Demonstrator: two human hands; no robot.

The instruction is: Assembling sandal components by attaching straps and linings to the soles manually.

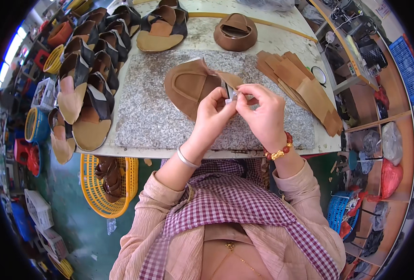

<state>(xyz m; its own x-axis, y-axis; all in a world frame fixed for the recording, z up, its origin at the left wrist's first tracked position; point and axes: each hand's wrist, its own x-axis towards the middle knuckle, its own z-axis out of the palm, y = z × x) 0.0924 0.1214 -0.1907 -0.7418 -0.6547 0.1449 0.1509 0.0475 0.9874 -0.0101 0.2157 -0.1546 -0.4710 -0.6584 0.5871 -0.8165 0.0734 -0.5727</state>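
Note:
A brown shoe upper (182, 93) with a stitched curved seam lies on the speckled grey stone slab (146, 121), its back strap standing up toward my fingers. My left hand (215, 112) is closed in a pinch at a small white piece (230, 99) beside that strap. Close against it, my right hand (264, 109) pinches with thumb and forefinger at the same spot. The fingertips partly cover the white piece, so its full shape is hidden.
Flat brown leather pieces (305, 86) lie fanned out at right. A round brown shoe part (235, 32) stands behind the slab. Several black-and-tan uppers (92, 119) are stacked in rows at left. Below the table edge is a yellow basket (86, 186) holding brown items.

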